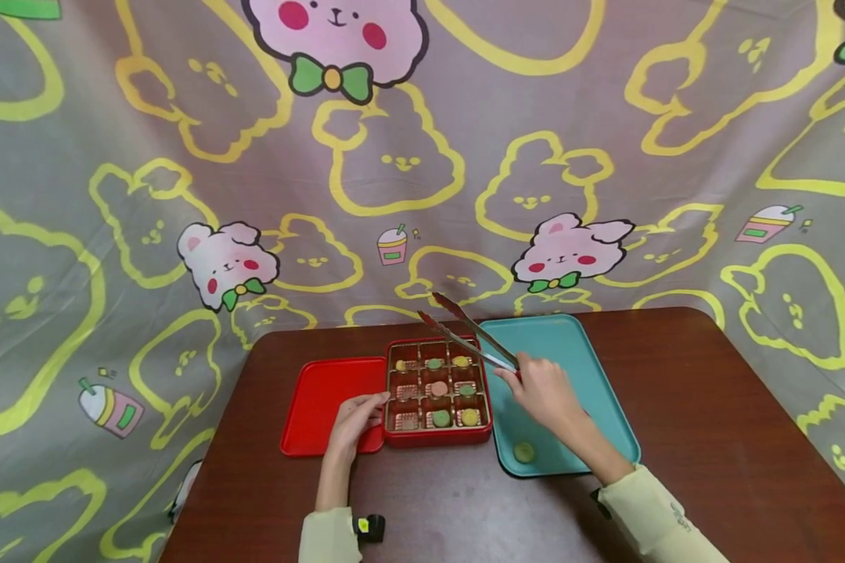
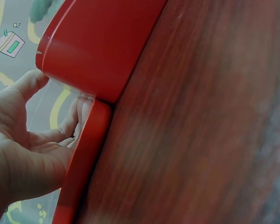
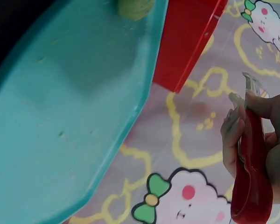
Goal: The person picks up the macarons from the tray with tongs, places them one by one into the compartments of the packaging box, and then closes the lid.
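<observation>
Currently, your left hand (image 1: 354, 418), fingers relaxed, touches the sectioned box (image 1: 438, 439), presumably to steady it; your right hand (image 1: 545, 391) grips red-handled tongs (image 3: 254, 163), tips parted, likely for reach.

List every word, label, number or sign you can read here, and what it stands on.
No readable text.
Right sleeve: dark lettering-like mark, too small to read.
Patterned backdrop: tiny marks beside the printed cups, too small to read.
Red compartment box, tongs, teal tray: no writing visible.
</observation>
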`<state>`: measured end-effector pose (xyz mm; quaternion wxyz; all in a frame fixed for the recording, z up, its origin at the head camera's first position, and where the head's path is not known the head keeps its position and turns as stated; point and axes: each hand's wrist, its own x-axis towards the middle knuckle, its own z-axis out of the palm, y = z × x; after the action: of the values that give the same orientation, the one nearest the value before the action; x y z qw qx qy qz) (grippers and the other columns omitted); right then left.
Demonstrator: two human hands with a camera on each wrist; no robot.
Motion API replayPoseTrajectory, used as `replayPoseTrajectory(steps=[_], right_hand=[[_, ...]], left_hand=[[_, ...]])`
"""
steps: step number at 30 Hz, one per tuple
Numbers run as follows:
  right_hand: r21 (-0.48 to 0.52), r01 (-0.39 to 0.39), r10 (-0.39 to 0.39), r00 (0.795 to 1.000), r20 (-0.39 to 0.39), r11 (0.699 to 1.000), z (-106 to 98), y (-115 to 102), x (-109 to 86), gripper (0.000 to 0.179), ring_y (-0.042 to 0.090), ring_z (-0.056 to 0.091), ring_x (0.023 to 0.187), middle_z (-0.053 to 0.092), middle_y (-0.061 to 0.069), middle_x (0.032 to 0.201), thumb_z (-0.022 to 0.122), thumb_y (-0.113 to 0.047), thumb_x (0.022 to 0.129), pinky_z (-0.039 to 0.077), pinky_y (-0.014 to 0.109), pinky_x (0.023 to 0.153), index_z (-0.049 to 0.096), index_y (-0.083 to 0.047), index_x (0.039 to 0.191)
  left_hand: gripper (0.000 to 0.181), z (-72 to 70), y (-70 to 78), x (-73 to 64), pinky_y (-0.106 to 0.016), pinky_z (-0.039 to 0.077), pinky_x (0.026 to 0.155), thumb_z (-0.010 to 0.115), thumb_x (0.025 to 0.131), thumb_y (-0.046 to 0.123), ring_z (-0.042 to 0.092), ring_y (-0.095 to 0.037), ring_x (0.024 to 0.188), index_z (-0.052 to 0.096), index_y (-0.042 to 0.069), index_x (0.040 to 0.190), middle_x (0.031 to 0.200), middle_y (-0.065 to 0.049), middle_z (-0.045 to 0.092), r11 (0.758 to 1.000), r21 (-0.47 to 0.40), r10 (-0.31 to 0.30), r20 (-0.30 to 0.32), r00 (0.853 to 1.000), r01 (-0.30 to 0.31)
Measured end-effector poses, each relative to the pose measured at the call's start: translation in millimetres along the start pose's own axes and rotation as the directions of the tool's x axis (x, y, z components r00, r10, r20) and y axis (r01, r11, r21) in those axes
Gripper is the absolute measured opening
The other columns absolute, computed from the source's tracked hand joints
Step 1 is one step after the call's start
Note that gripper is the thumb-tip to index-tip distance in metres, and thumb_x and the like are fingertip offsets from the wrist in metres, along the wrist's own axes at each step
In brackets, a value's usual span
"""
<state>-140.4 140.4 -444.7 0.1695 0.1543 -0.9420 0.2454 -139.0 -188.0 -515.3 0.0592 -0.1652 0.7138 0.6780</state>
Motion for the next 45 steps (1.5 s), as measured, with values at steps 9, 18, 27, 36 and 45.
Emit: replayPoseTrajectory(steps=[9,18,27,36,45], right_hand=[[-0.012,-0.033,0.033,0.999,-0.006,0.999,-15.8,19.1,-18.9,0.044,0.015,0.036,0.045,0.035,-0.001,0.055,0.081,-0.025,0.092,0.032,0.032,0.044,0.045,-0.009,0.072],[-0.091,-0.038,0.041,0.999,0.032,0.995,-29.1,38.4,-38.4,0.041,0.016,0.038,0.046,0.036,-0.001,0.054,0.08,-0.028,0.092,0.035,0.033,0.044,0.048,-0.009,0.075],[-0.128,-0.05,0.062,0.994,0.089,0.991,-38.8,65.9,-54.0,0.04,0.014,0.037,0.044,0.035,-0.004,0.052,0.079,-0.037,0.091,0.035,0.033,0.044,0.055,-0.006,0.094],[-0.107,0.029,-0.026,0.999,0.034,0.994,-45.8,89.4,-66.4,0.038,0.009,0.034,0.048,0.034,-0.007,0.057,0.086,-0.026,0.085,0.033,0.029,0.046,0.054,-0.006,0.091],[-0.096,0.184,-0.189,0.981,-0.044,0.978,-51.3,110.8,-80.6,0.038,-0.001,0.027,0.055,0.031,-0.013,0.067,0.087,-0.02,0.081,0.027,0.021,0.047,0.05,-0.015,0.081]], left_hand=[[0.035,-2.1,-0.8,0.9,-0.023,0.054,0.067,0.076,0.094,0.027,0.061,-0.014,0.072,0.073,-0.005,0.107,0.082,-0.001,0.069,1.0,0.005,-0.008,0.004,1.0,0.008],[0.034,-2.1,-0.5,2.2,-0.023,0.054,0.068,0.074,0.096,0.026,0.061,-0.012,0.072,0.072,-0.006,0.108,0.081,0.002,0.069,1.0,-0.006,-0.001,0.022,1.0,0.001],[0.033,-1.0,-2.8,5.3,-0.023,0.054,0.068,0.076,0.093,0.026,0.062,-0.014,0.072,0.072,-0.005,0.104,0.082,-0.002,0.069,1.0,-0.005,-0.011,0.006,1.0,0.011],[0.036,-0.9,-2.4,5.0,-0.023,0.054,0.068,0.075,0.094,0.026,0.061,-0.014,0.072,0.071,-0.007,0.108,0.082,-0.002,0.069,1.0,0.008,-0.024,0.004,1.0,0.024],[0.037,-2.6,-1.7,4.6,-0.023,0.054,0.068,0.077,0.094,0.029,0.062,-0.014,0.072,0.072,-0.006,0.107,0.083,-0.002,0.069,1.0,0.011,-0.022,0.006,1.0,0.022]])
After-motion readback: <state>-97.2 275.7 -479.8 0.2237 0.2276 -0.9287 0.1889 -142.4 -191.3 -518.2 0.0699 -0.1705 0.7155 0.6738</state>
